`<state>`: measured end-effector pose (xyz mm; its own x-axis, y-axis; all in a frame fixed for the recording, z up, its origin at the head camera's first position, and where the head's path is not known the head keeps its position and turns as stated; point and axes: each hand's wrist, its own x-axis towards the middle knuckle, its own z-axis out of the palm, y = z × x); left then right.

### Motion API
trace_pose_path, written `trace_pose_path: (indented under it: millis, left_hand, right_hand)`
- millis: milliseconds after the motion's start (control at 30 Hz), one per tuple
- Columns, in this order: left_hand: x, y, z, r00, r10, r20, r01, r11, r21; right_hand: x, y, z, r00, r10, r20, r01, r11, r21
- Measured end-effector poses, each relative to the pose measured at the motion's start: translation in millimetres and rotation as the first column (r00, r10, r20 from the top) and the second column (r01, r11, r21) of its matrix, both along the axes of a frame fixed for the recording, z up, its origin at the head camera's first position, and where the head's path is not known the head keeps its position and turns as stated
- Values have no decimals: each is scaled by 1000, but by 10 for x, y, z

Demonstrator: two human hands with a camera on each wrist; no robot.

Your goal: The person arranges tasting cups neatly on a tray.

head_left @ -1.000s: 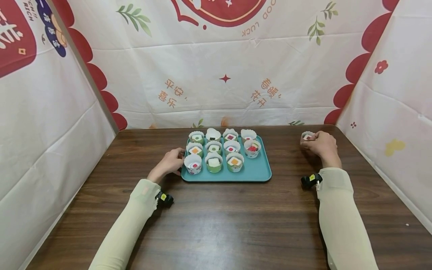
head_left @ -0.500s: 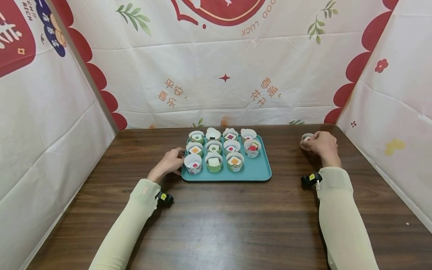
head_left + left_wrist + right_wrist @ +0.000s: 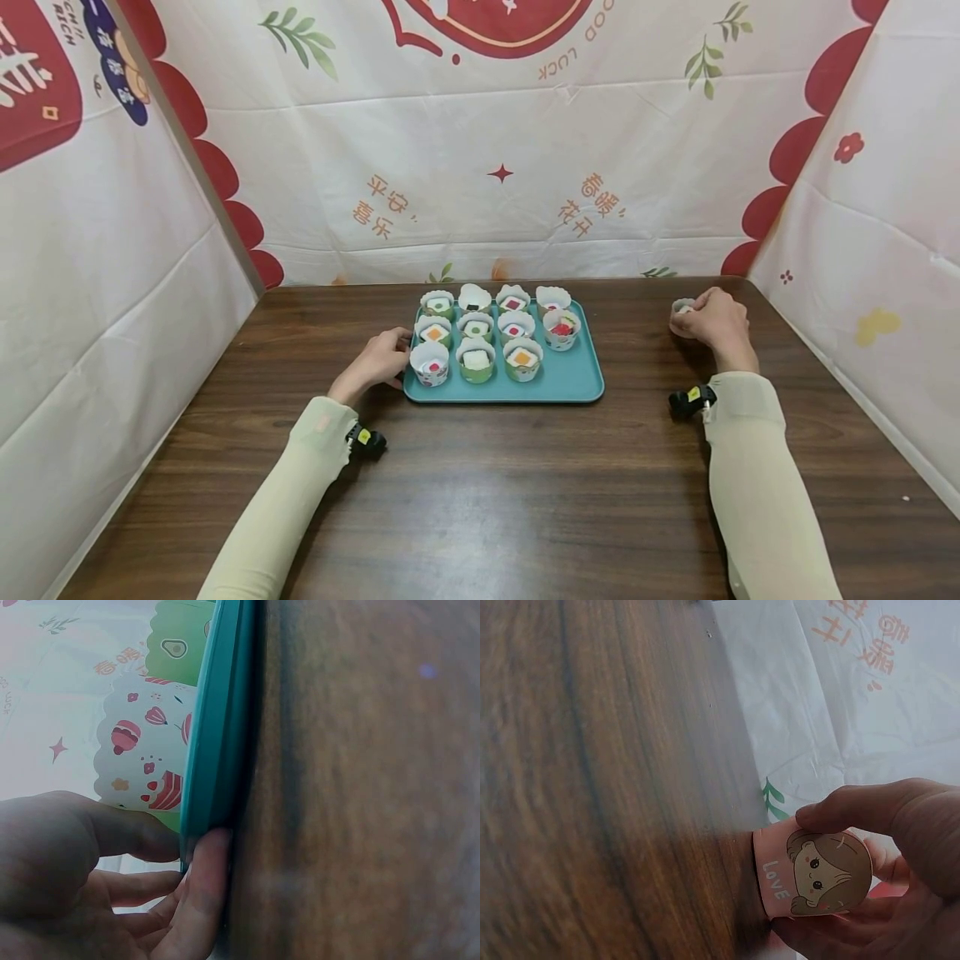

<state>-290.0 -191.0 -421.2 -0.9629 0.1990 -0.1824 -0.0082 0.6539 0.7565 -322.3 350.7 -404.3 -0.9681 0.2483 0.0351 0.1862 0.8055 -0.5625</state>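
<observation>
The right hand [image 3: 718,321] was curled round a small paper cup [image 3: 814,874] standing on the table [image 3: 487,492] near the far right corner, well apart from the tray [image 3: 573,385]. The cup was pink, printed with a cartoon girl's face and the word LOVE. The left hand [image 3: 381,360] pinched the teal tray's near left edge, thumb over the rim.

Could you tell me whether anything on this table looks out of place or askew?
One pink paper cup sits apart from the rest, on the bare wooden table near its far right corner, gripped by the right hand. All the other paper cups stand upright on the teal tray, whose left edge the left hand holds. Nothing looks spilled.
</observation>
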Motion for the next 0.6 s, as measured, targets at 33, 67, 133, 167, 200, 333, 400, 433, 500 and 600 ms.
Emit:
trace_pose_path:
  millis: [33, 67, 133, 167, 200, 333, 400, 433, 500, 600]
  left_hand:
    - [0, 0, 1, 1000, -1, 0, 1, 1000, 1]
    - [0, 0, 3, 1000, -2, 1, 2, 1000, 2]
    - [1, 2, 8, 1000, -4, 2, 4, 1000, 4]
    - [2, 4, 11, 1000, -4, 3, 4, 1000, 5]
    - [3, 6, 14, 1000, -5, 3, 5, 1000, 6]
    - [4, 9, 21, 1000, -6, 3, 6, 1000, 8]
    - [5, 8, 21, 1000, -5, 4, 5, 1000, 7]
    - [1, 7, 18, 1000, -5, 5, 5, 1000, 6]
    - [2, 4, 15, 1000, -4, 6, 4, 1000, 4]
    - [-3, 0, 7, 1000, -3, 7, 3, 1000, 4]
  right_hand:
    - [5, -1, 5, 1000, -5, 6, 5, 1000, -19]
    - [9, -1, 9, 1000, -10, 10, 10, 999, -39]
    - [22, -2, 22, 1000, -20, 19, 21, 997, -79]
    - [28, -3, 29, 999, -24, 24, 26, 995, -96]
    - [32, -3, 34, 999, -25, 27, 28, 994, -106]
    - [43, -7, 46, 999, -11, 40, 15, 996, -93]
    - [46, -13, 42, 999, -2, 45, 5, 997, -72]
    - [46, -15, 39, 999, 3, 46, -1, 998, -59]
    - [47, -19, 33, 999, 11, 45, -9, 999, -31]
    - [45, -19, 21, 999, 12, 42, -12, 1000, -5]
